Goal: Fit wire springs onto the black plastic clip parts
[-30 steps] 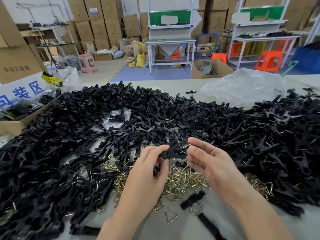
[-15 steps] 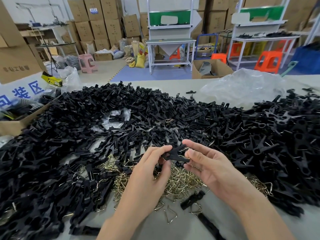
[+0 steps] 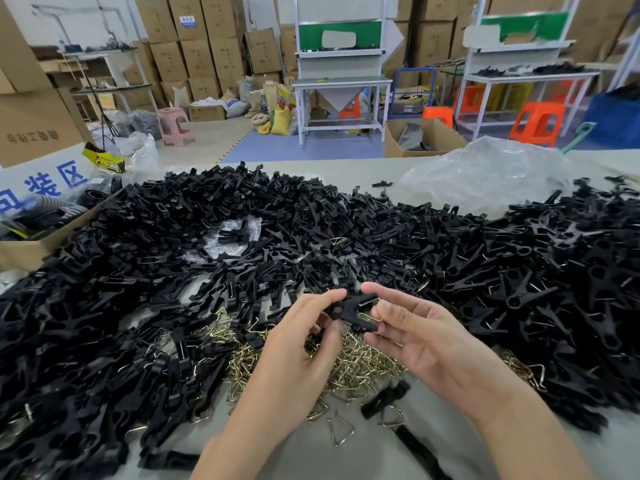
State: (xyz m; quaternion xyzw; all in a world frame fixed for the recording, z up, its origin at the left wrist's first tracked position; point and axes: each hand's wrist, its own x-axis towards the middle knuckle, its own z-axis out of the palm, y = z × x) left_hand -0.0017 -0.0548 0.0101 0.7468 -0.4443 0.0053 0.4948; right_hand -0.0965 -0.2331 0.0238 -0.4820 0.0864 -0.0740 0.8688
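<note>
Pinching one black clip [image 3: 353,311] between them, the left hand [image 3: 294,348] and right hand [image 3: 426,337] each grip an end of it, just above the heap of wire springs [image 3: 360,368] near the front edge of the table [image 3: 363,455]; black clip parts [image 3: 173,254] lie piled toward its far edge

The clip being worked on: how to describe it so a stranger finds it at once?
Black clip parts cover the table; near its front edge lies a heap of golden wire springs. Just above that heap, the left hand and right hand hold one clip, the only one lifted off the pile.
</note>
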